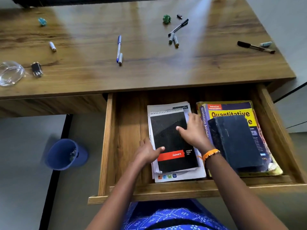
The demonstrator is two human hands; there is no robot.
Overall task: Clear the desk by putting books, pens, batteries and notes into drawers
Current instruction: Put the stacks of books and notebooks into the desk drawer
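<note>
- The drawer (pixel 106 146) stands pulled out below the desk (pixel 149 77) front edge; all places below are given relative to this drawer.
- A black spiral notepad (pixel 172 141) lies in the drawer's middle, on top of a stack of white notebooks (pixel 179 177).
- Left hand (pixel 147 152): loosely curled at the notepad's left edge, thumb on the cover, fingers along the stack's side. It grips the edge lightly.
- Right hand (pixel 193 130): spread flat, palm down, pressing the notepad's right side; it clasps nothing. An orange bracelet (pixel 211 153) sits on that wrist.
- In the drawer's right part a yellow textbook (pixel 232 112) lies with a dark blue book (pixel 235 140) on top, just beside the right forearm.
- The drawer's left part shows bare wood.
- On the desk behind the drawer: a blue pen (pixel 119 47), a black pen (pixel 178 27), a black marker (pixel 255 46), batteries (pixel 173 40), a lone battery (pixel 52 46), and a crumpled green note (pixel 166 19).
- Left of the drawer, on the floor, stands a blue bin (pixel 64 154).
</note>
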